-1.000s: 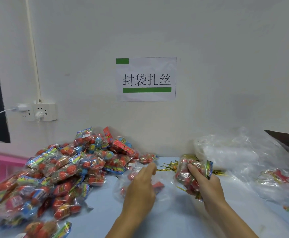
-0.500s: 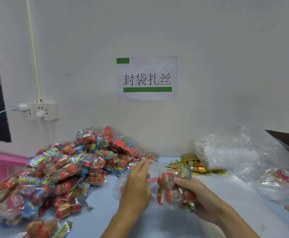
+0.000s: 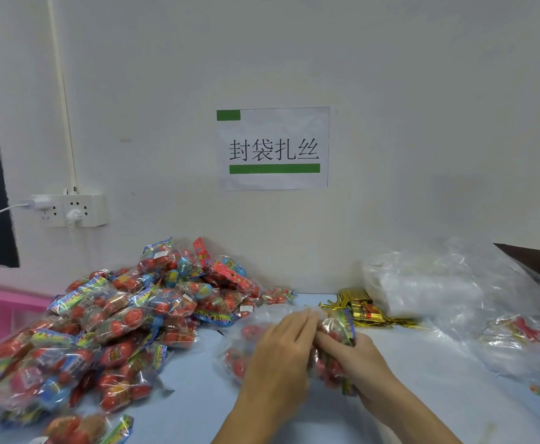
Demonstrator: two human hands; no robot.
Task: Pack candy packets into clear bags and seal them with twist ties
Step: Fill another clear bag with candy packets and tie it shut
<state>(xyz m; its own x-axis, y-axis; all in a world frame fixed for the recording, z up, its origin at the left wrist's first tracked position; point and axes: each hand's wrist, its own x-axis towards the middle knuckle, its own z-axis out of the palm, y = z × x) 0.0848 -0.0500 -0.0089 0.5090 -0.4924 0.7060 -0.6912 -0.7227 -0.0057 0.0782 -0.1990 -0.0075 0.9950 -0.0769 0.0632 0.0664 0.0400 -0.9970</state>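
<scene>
head view: right hand point(image 3: 357, 357) grips a candy packet point(image 3: 337, 334); left hand point(image 3: 281, 347), fingers straight, props the clear bag point(image 3: 243, 344) on the counter point(image 3: 198, 363).
tip: I'd keep that mouth wide and slide the packet in flat.
ties: twist ties point(image 3: 363, 307) just behind.

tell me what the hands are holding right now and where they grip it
The right hand grips a candy packet around its middle. The left hand rests at the clear bag; its grip cannot be told.
</scene>
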